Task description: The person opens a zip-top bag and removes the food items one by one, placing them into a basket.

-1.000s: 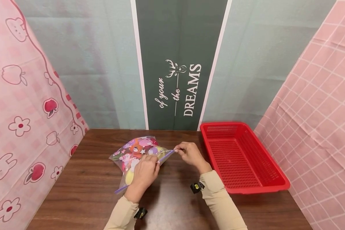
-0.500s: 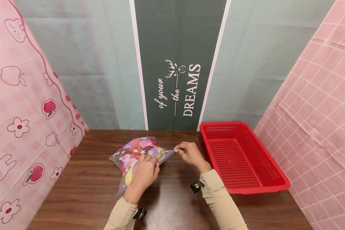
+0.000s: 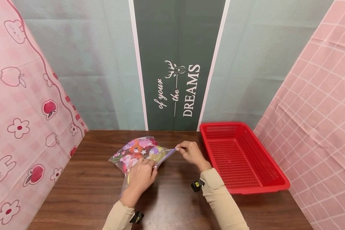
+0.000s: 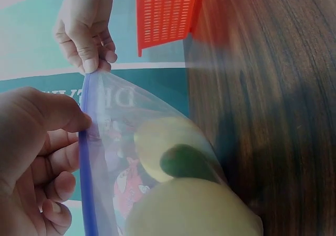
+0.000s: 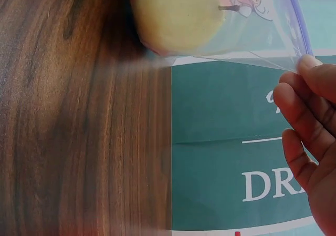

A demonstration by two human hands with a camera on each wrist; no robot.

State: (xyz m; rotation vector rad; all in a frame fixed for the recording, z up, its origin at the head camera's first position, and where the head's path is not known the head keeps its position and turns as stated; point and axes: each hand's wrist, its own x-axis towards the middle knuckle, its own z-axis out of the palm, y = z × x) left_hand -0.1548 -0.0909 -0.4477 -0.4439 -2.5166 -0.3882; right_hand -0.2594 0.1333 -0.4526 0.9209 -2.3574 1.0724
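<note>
A clear zip bag (image 3: 136, 147) printed with colourful cartoon figures lies on the table, a purple zip strip (image 4: 86, 178) along its mouth. Pale yellow round fruits (image 4: 191, 209) show through the plastic. One fruit (image 5: 178, 15) has a brown stem, and a dark green piece (image 4: 184, 162) sits among them. My left hand (image 3: 141, 175) pinches the zip strip between thumb and forefinger partway along it. At the strip's far right end, my right hand (image 3: 190, 155) pinches the bag's corner and holds the edge taut. The near left end of the mouth is partly hidden behind my left hand and forearm.
A red perforated plastic basket (image 3: 231, 159) stands on the right of the brown wooden table (image 3: 172, 204), with no contents visible. A printed green cloth (image 3: 172, 38) hangs behind, and pink cloths (image 3: 313, 105) flank both sides.
My left hand has shifted slightly left and nearer to me along the zip strip. My right hand has barely moved, still holding the corner.
</note>
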